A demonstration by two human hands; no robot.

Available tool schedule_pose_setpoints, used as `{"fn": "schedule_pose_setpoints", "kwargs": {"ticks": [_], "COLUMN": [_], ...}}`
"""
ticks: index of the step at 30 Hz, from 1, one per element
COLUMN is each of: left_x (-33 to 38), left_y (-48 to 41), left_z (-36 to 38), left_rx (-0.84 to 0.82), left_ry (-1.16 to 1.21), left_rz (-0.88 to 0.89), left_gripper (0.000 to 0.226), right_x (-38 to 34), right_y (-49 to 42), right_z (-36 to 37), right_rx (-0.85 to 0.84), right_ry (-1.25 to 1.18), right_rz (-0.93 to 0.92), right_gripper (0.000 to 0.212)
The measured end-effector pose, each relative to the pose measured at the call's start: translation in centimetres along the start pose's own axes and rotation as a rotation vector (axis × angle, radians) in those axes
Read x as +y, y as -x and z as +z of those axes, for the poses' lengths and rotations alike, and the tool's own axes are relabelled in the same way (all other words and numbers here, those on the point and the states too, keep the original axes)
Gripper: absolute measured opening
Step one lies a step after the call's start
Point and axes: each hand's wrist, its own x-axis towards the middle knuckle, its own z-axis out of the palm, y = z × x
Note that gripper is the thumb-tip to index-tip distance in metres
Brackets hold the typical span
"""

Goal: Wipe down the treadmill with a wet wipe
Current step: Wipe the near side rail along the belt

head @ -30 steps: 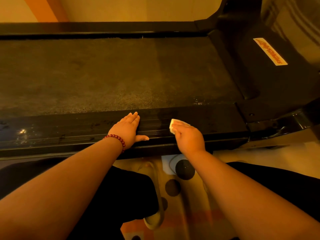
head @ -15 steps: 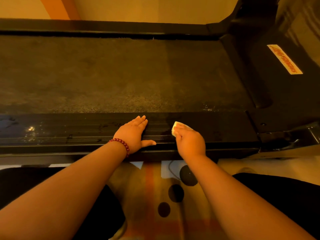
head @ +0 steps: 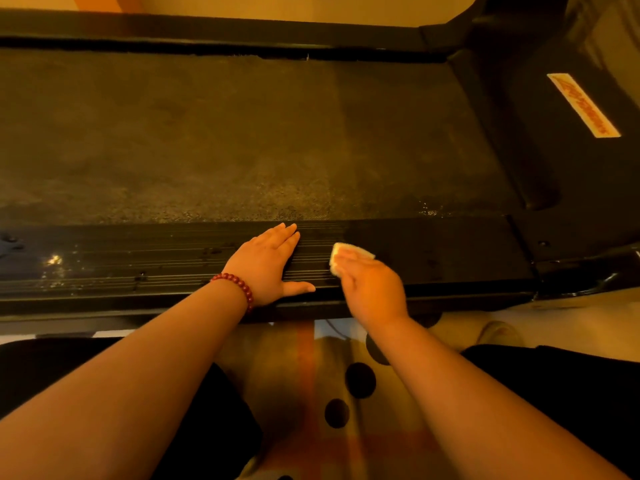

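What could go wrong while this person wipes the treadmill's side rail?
The left hand rests flat on the side rail right beside the wet wipe, so the patch under it may go unwiped. Wet spots glint on the rail further left; a braced palm might slip there. The right hand's small wipe may dirty quickly.

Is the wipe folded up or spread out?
Folded: the wipe is a small pad, partly under the right hand on the side rail.

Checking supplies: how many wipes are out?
1: the wipe, in the right hand, on the near rail, beside the left hand. Others could be hidden.
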Motion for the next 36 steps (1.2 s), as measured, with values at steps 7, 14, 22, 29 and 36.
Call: {"fn": "schedule_pose_setpoints", "kwargs": {"ticks": [7,14,22,29,36], "left_x": [-1.1,-0.9,-0.8,-0.5,-0.5], "left_y": [0.5,0.1,0.0,0.0,-0.1], "left_z": [0.0,0.1,-0.2,-0.5,-0.7], "left_rx": [-0.013,-0.039,-0.059,-0.068,-0.076], "left_ry": [-0.031,-0.017,0.006,-0.005,-0.009], "left_rz": [0.000,-0.007,-0.006,-0.005,-0.011], "left_gripper": [0.107,0.107,0.109,0.108,0.108], "right_x": [0.7,-1.0,-0.3,1.1,-1.3], "right_y": [-1.1,-1.0,-2.4,-2.4,-2.7], "right_z": [-0.2,-0.3,-0.4,-1.7,-1.3], "right_rx": [0.064,-0.075,-0.006,-0.055,-0.126], "right_ry": [-0.054,0.037,0.052,-0.056,0.133], "right_rz": [0.239,0.009,0.265,0.093,0.043], "right_gripper": [0.037,0.040,0.039,0.037,0.042]}}
